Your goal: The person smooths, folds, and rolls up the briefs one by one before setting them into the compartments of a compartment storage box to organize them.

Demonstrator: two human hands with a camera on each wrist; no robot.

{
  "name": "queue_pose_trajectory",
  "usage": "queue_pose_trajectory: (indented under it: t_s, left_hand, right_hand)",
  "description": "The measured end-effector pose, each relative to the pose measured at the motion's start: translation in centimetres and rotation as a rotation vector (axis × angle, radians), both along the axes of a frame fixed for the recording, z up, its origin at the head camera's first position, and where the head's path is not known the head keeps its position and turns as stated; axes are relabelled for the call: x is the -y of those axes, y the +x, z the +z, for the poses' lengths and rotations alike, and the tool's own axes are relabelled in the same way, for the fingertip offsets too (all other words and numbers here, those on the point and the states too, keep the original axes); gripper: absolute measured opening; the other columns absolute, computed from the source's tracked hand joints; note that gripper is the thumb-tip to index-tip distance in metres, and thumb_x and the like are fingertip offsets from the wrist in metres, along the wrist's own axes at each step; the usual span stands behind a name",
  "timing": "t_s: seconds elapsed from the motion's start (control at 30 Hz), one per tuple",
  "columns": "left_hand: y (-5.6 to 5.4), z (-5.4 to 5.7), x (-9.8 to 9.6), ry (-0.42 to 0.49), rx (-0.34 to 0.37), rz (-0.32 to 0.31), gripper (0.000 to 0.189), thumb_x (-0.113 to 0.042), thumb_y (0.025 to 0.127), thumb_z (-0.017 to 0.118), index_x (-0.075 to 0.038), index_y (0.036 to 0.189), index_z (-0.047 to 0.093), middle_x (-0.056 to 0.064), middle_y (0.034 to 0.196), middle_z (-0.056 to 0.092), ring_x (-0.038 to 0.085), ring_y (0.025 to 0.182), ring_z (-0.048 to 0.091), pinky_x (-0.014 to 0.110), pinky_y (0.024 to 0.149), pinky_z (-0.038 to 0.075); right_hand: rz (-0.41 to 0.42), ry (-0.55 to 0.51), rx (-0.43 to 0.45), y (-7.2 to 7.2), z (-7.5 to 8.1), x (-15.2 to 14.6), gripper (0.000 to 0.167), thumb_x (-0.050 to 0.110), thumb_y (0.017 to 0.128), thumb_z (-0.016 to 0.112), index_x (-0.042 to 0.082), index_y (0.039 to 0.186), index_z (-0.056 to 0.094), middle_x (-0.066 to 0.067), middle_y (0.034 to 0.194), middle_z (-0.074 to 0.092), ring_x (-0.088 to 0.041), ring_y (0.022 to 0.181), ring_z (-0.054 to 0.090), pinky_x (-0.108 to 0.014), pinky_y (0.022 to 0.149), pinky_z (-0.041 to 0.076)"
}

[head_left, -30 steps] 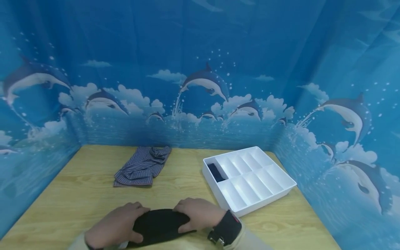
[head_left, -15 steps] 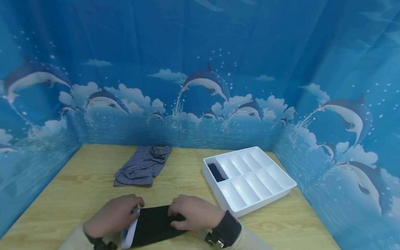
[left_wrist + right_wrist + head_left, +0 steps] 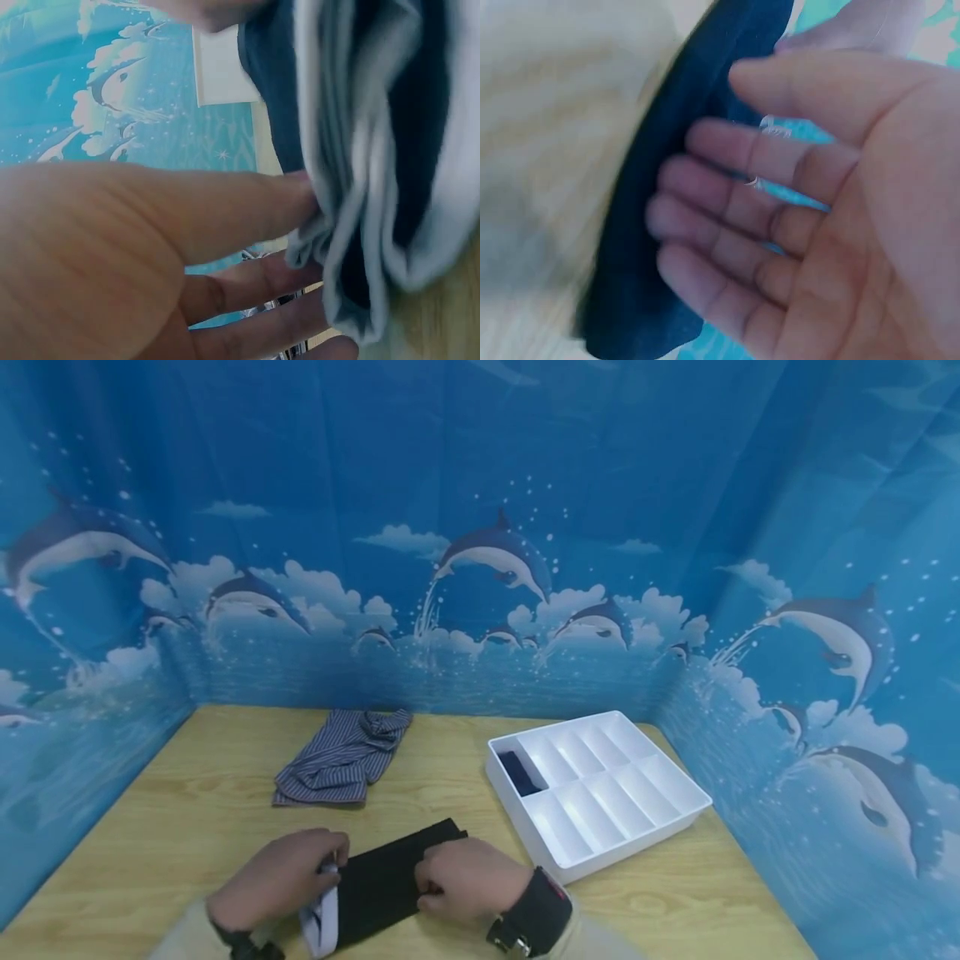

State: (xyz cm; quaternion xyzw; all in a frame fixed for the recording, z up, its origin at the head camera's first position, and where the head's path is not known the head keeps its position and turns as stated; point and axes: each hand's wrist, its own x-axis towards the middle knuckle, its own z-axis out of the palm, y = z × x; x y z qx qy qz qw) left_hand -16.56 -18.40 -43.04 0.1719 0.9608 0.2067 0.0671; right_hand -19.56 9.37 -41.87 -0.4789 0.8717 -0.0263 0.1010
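Observation:
A folded black garment [image 3: 386, 878] with a light grey band [image 3: 324, 920] at its left end lies before me at the table's front. My left hand [image 3: 283, 870] pinches that band; in the left wrist view the thumb presses on several grey-edged layers [image 3: 360, 165]. Against the garment's right part rests my right hand [image 3: 471, 878]. The right wrist view shows its bent fingers [image 3: 720, 187] spread along the dark cloth [image 3: 652, 217], the thumb apart from them. Beyond the right hand, the garment's far corner sticks out.
A white divided box [image 3: 600, 789] stands at the right, a dark folded cloth [image 3: 517, 774] in its left compartment. Farther back on the wooden table [image 3: 187, 810] lies a crumpled striped garment [image 3: 341, 760]. A dolphin-print curtain [image 3: 450, 568] encloses the table on three sides.
The left hand has shifted to the grey band, which has come into view. The garment now slants up to the right, and the right hand has loosened from its end.

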Motion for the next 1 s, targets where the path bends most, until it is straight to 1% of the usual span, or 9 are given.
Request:
queue_pose_trajectory:
  t_s: [0.17,0.27,0.4,0.5,0.63,0.73,0.8,0.9,1.0]
  left_hand:
    - [0.3,-0.1,-0.7,0.008,0.028,0.015,0.01,-0.023,0.091,0.078,-0.024,0.091,0.068,-0.013,0.079,0.058,0.005,0.07,0.052,0.032,0.065,0.049]
    - [0.4,0.0,-1.4,0.006,0.062,0.005,0.01,-0.027,0.091,0.078,-0.023,0.097,0.072,-0.013,0.081,0.061,0.005,0.072,0.054,0.036,0.068,0.051]
    - [0.7,0.3,-2.4,-0.002,0.077,-0.049,0.019,-0.03,0.088,0.08,-0.02,0.104,0.075,-0.015,0.085,0.063,0.003,0.073,0.054,0.034,0.069,0.052]
    - [0.9,0.3,-3.1,-0.002,0.081,-0.072,0.023,-0.03,0.087,0.081,-0.018,0.105,0.076,-0.015,0.084,0.062,0.002,0.071,0.052,0.033,0.066,0.051]
    - [0.9,0.3,-3.9,-0.022,0.067,-0.07,0.021,-0.029,0.085,0.082,-0.017,0.101,0.076,-0.014,0.082,0.062,0.002,0.07,0.053,0.032,0.065,0.051]
    - [0.9,0.6,-4.2,-0.054,0.024,-0.071,0.019,-0.029,0.083,0.084,-0.019,0.096,0.075,-0.013,0.083,0.062,0.002,0.072,0.054,0.032,0.066,0.052]
    - [0.8,1.0,-4.4,-0.066,-0.005,-0.076,0.019,-0.029,0.082,0.085,-0.02,0.094,0.073,-0.013,0.084,0.061,0.002,0.073,0.054,0.031,0.065,0.051]
    - [0.7,1.7,-4.9,-0.07,-0.016,-0.107,0.02,-0.03,0.081,0.085,-0.023,0.092,0.071,-0.014,0.083,0.059,0.002,0.072,0.052,0.03,0.064,0.05]
    - [0.7,2.2,-5.5,-0.073,0.028,-0.149,0.023,-0.034,0.081,0.087,-0.023,0.093,0.071,-0.013,0.083,0.057,0.003,0.069,0.05,0.029,0.062,0.047]
  right_hand:
    - [-0.127,0.027,-0.151,-1.7,-0.5,-0.2,0.011,0.034,0.094,0.073,0.023,0.097,0.072,0.011,0.089,0.057,-0.004,0.077,0.051,-0.023,0.066,0.047]
    - [-0.163,0.065,-0.199,-2.9,-0.8,-0.2,0.021,0.029,0.096,0.07,0.018,0.114,0.073,0.004,0.107,0.065,-0.011,0.094,0.06,-0.027,0.081,0.053]
    - [-0.201,0.081,-0.153,-4.2,-1.5,0.0,0.043,0.024,0.102,0.06,0.012,0.143,0.06,-0.005,0.148,0.057,-0.022,0.132,0.056,-0.033,0.109,0.047]
    - [-0.226,0.052,-0.113,-4.6,-2.0,0.1,0.05,0.021,0.104,0.055,0.013,0.153,0.05,-0.007,0.159,0.047,-0.025,0.142,0.049,-0.036,0.115,0.042]
    - [-0.202,-0.048,-0.144,-4.0,-1.6,-0.2,0.045,0.017,0.1,0.063,0.012,0.145,0.059,-0.006,0.142,0.06,-0.019,0.127,0.059,-0.032,0.105,0.049]
    - [-0.094,-0.131,-0.158,-2.6,-1.0,-0.5,0.029,0.016,0.093,0.072,0.016,0.122,0.072,0.004,0.112,0.067,-0.007,0.099,0.063,-0.022,0.085,0.053]
    - [-0.009,-0.153,-0.154,-1.6,-0.8,-0.6,0.019,0.02,0.09,0.075,0.02,0.109,0.074,0.011,0.097,0.063,0.0,0.084,0.056,-0.015,0.072,0.047]
    - [0.076,-0.146,-0.157,-0.6,-0.8,-0.8,0.017,0.027,0.088,0.078,0.023,0.104,0.074,0.015,0.09,0.057,0.004,0.076,0.048,-0.01,0.065,0.039]
    - [0.062,-0.124,-0.157,0.0,-1.0,-0.8,0.029,0.033,0.084,0.082,0.022,0.109,0.072,0.015,0.093,0.056,0.004,0.077,0.046,-0.011,0.064,0.037]
